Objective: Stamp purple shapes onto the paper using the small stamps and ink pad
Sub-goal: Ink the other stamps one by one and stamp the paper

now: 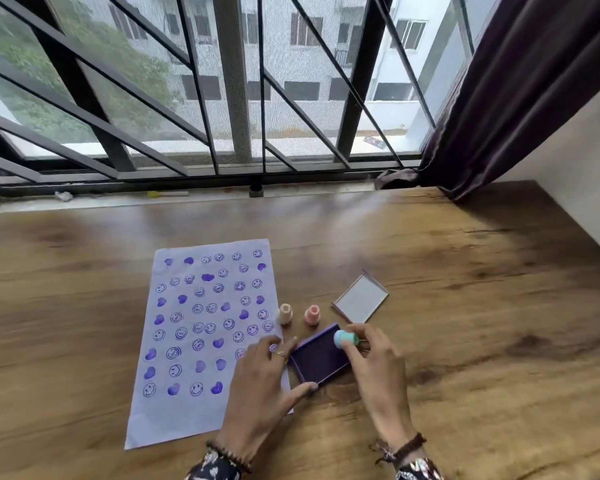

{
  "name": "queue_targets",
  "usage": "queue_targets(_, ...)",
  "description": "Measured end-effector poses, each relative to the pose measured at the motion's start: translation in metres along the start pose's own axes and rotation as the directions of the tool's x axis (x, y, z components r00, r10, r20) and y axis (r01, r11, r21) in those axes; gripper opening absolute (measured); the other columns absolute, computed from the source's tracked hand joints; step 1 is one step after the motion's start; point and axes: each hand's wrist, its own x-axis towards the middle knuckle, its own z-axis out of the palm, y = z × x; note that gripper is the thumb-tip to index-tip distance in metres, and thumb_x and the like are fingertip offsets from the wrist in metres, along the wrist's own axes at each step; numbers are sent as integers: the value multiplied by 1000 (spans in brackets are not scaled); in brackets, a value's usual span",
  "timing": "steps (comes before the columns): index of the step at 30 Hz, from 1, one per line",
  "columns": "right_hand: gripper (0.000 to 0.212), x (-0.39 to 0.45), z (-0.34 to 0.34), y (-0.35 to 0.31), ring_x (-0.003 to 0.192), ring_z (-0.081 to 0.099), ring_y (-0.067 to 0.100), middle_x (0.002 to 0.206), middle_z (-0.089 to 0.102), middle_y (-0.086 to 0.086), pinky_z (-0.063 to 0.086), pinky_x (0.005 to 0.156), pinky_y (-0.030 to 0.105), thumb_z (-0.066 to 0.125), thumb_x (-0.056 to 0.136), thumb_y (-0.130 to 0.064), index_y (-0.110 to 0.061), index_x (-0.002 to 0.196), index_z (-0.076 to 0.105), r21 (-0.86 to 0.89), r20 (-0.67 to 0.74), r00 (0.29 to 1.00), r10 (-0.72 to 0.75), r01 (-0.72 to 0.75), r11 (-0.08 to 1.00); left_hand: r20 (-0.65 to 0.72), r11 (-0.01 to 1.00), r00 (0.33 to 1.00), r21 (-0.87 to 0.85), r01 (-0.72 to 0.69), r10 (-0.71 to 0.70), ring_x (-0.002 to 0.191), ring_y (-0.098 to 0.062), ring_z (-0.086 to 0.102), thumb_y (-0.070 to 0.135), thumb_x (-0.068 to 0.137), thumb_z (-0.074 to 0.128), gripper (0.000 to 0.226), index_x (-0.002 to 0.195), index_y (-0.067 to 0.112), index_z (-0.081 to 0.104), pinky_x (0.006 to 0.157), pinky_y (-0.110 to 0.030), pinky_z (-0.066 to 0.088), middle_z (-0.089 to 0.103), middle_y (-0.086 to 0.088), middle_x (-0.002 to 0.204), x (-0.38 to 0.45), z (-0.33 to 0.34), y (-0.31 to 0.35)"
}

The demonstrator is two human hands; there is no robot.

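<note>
A white paper (187, 414) lies on the wooden table, covered with several purple hearts and smiley faces. To its right sits the open purple ink pad (319, 358). My left hand (260, 379) rests flat across the paper's right edge, with fingertips touching the pad's left and front rim. My right hand (374, 368) holds a small teal stamp (345, 338) tilted on its side above the pad's far right corner. Two more stamps stand upright behind the pad: a beige stamp (285, 313) and a pink stamp (312, 314).
The ink pad's lid (361, 299) lies open-side up behind the pad to the right. The wooden table (465, 306) ends at a window sill with metal bars at the back. A dark curtain (516, 98) hangs at the right rear.
</note>
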Motion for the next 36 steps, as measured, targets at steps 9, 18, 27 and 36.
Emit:
queue_targets(9,11,-7,12,-7,67,61,18,84,64,4,43,60,20,68,80,-7,-11,88,61,-274,65,985,-163,175,946,36,999,999,31,-26,25,103,-24,51,58,66,68,66,122,25,52,82,-37,41,53,-3,119,5,5,-4)
queue_targets(18,16,21,14,-20,78,61,26,93,61,4,34,58,26,58,83,-2,-15,91,55,-479,270,961,-60,188,858,85,1000,996,1,2,-2,81,-24,60,53,49,81,67,106,22,63,62,-32,44,62,-4,101,9,3,-5)
queue_targets(27,24,34,9,-26,82,58,27,92,57,5,29,60,26,52,85,-5,-22,78,37,-478,358,931,-65,243,844,85,1000,996,-8,9,-9,84,-28,60,51,55,77,64,108,19,62,64,-39,47,62,-6,103,9,0,-3)
queue_targets(36,14,32,11,-24,78,58,28,92,57,7,35,58,29,54,87,-4,-15,86,46,-512,360,923,-134,315,799,40,998,999,62,15,-17,91,-29,57,51,60,75,67,115,17,58,73,-43,44,61,-7,110,5,6,2)
